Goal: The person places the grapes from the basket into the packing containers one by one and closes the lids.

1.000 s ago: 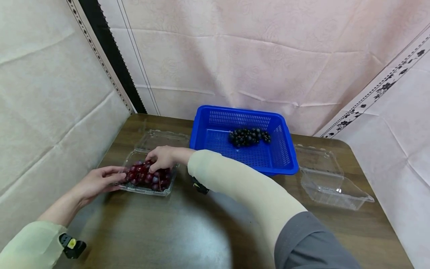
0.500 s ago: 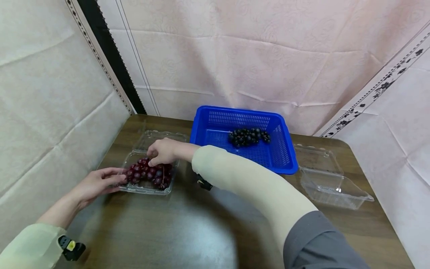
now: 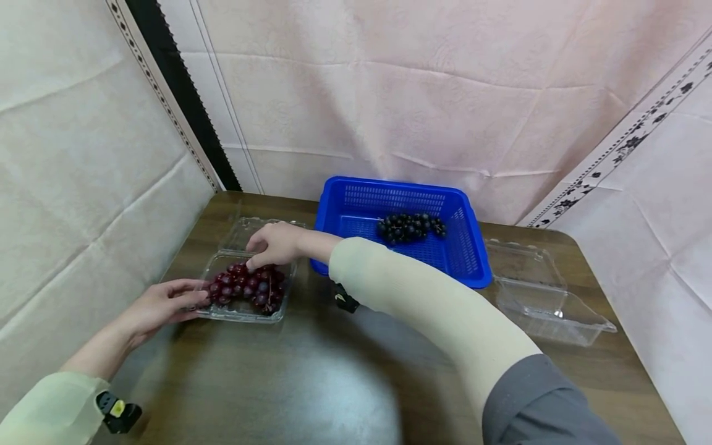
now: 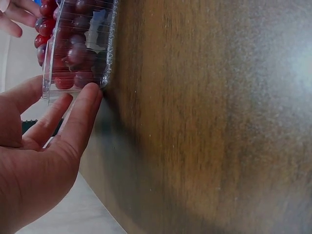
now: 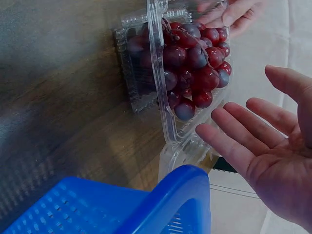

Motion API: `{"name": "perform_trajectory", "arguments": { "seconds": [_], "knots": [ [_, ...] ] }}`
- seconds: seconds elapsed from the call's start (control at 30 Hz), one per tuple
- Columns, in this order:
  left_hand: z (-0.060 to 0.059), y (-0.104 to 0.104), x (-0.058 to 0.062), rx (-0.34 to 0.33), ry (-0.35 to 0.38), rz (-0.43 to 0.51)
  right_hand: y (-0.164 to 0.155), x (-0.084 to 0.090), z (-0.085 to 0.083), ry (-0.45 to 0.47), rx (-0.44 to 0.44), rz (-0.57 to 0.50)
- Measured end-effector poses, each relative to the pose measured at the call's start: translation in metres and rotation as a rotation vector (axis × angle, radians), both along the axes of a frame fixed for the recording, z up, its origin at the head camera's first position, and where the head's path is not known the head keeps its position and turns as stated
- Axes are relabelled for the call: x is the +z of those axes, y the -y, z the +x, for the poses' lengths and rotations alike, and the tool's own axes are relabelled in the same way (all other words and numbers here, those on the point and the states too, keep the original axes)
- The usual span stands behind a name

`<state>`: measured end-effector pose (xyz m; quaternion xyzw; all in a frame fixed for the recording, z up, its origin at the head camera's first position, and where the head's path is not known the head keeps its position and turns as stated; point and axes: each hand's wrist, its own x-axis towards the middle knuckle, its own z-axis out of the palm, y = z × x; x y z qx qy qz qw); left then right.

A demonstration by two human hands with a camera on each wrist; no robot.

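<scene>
A bunch of red grapes (image 3: 245, 288) lies in a clear plastic clamshell box (image 3: 239, 317) at the left of the table, its lid folded back behind. My left hand (image 3: 167, 303) touches the box's left side, fingers extended, thumb near the rim; the left wrist view shows the fingertips (image 4: 91, 90) against the wall. Over the back of the grapes is my right hand (image 3: 280, 242). In the right wrist view its fingers (image 5: 239, 126) are spread and hold nothing, with a gap between them and the grapes.
A blue plastic basket (image 3: 356, 233) stands at the back centre, with black grapes (image 3: 408, 227) inside. Another clear clamshell box (image 3: 556, 321) stands at the right, lid open. My right forearm passes in front of the basket. Cloth hangs behind and beside the wooden table (image 3: 278, 383).
My right hand has risen off the red grapes and shifted slightly back and right. The bunch now lies a little lower, showing the box floor in front. My left hand stays put.
</scene>
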<state>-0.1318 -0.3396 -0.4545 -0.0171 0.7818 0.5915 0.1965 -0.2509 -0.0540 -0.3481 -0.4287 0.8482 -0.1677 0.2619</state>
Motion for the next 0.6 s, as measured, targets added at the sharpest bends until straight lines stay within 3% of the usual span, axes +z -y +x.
{"name": "perform_trajectory", "arguments": {
  "seconds": [0.33,0.6],
  "knots": [
    [-0.001,0.002,-0.004,-0.008,-0.008,0.016,-0.019,0.001,0.010,-0.023,-0.060,-0.105],
    [-0.002,0.002,-0.005,-0.018,-0.004,-0.012,-0.035,-0.001,0.029,0.045,-0.123,-0.287]
  ]
}}
